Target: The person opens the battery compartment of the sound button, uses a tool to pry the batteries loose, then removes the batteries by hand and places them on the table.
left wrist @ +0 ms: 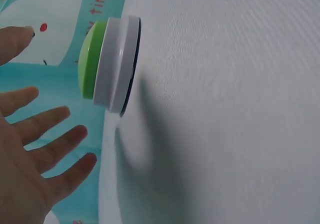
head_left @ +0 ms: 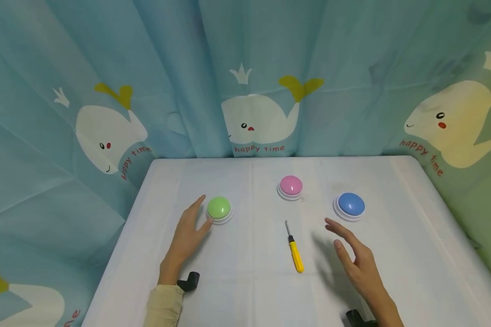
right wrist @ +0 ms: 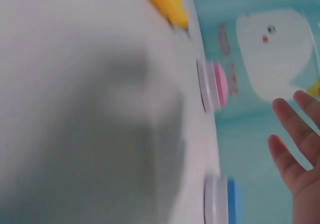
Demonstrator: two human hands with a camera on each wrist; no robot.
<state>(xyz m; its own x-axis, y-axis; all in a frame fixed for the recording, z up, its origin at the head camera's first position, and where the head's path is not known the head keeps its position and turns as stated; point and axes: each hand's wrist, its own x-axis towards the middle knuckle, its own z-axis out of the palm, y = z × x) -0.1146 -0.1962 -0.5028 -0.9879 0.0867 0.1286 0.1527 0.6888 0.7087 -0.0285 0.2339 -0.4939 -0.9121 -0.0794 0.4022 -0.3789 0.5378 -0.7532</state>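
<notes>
My left hand (head_left: 188,232) reaches in beside a green push button (head_left: 218,208) with a white base. Its fingers are spread and hold nothing; the left wrist view shows a gap between them and the green button (left wrist: 92,59). Over the right part of the table hovers my right hand (head_left: 360,265), fingers extended, nothing in it. A blue push button (head_left: 351,204) is just beyond its fingertips. Between the hands lies a screwdriver (head_left: 295,255) with a yellow handle, its shaft pointing away from me. Farther back sits a pink push button (head_left: 291,185).
A white cloth covers the table (head_left: 237,295). Behind and around it hangs a blue-green curtain (head_left: 180,68) printed with whales. Each wrist wears a black device, the left one (head_left: 189,281) beside a beige sleeve (head_left: 163,305).
</notes>
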